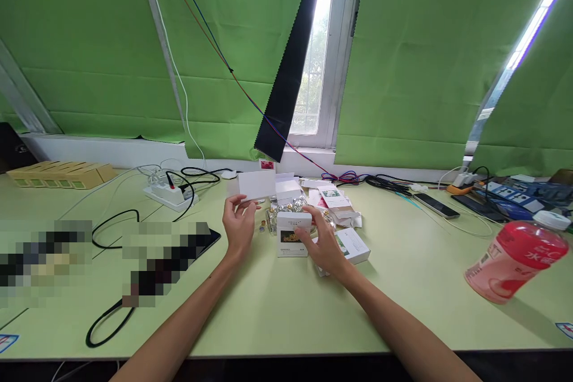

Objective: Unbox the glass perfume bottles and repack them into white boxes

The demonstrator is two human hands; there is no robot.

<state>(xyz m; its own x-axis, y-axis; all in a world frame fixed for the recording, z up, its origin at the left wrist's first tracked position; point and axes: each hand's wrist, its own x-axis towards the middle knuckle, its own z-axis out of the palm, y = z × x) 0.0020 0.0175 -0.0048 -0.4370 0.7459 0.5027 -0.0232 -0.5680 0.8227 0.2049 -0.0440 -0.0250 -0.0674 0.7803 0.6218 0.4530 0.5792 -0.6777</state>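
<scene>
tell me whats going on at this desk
A person sits at a pale green table by a window. Their left hand holds up a white card, while their right hand grips a small white box standing on the table. More small boxes and leaflets lie scattered just behind. A pink drink bottle stands off to the right, a power strip to the left.

Two bare forearms enter from the bottom edge of the frame, slim and long, with no sleeves visible up to where the picture cuts them off. The left hand (239,225) and the right hand (323,246), near the frame's centre, wear no gloves, rings, watch or bracelet, and the wrists are uncovered.
</scene>
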